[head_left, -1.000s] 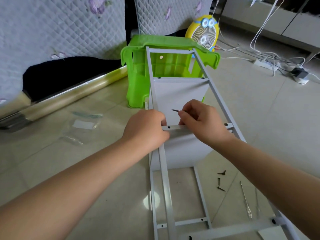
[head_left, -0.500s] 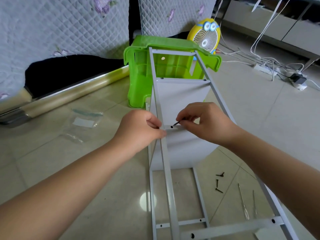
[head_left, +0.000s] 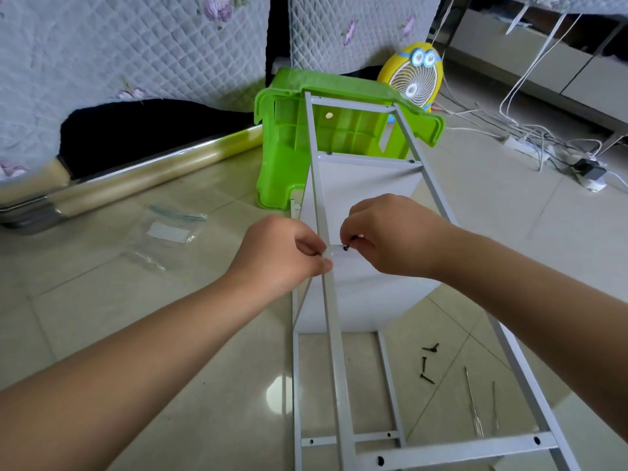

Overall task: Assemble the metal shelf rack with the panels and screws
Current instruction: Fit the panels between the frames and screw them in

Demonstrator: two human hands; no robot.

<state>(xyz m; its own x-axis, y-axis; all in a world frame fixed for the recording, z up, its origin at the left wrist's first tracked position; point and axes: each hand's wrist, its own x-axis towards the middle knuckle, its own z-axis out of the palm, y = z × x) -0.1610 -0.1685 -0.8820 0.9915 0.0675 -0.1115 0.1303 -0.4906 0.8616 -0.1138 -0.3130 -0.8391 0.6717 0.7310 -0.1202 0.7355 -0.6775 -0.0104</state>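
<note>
— Two hands meet on the metal shelf rack (head_left: 334,334). What does each grip hold?

— The left hand (head_left: 282,256) pinches the thin crossbar (head_left: 334,249) where it joins the long rail. The right hand (head_left: 390,236), at 3 o'clock of it, holds a dark screw (head_left: 346,248) between its fingertips, with the tip at a hole in that crossbar.

— Where does the rack lie?

— It lies lengthwise on the floor (head_left: 102,317), its far end propped on a green stool (head_left: 292,137) at 12 o'clock. A grey panel (head_left: 360,198) sits under the crossbar. Three spare screws (head_left: 426,363) lie at 5 o'clock of the hands, beside two thin rods (head_left: 472,402).

— What could go wrong from here?

— The screw may enter tilted and bind, since the fingers alone guide it. How deep it sits cannot be told. If the panel's hole is offset beneath the crossbar, the thread probably finds no bite. A loosened pinch would likely drop the screw through the open frame. Downward pressure could also shift the rack on the stool's smooth edge and spoil the alignment.
</note>
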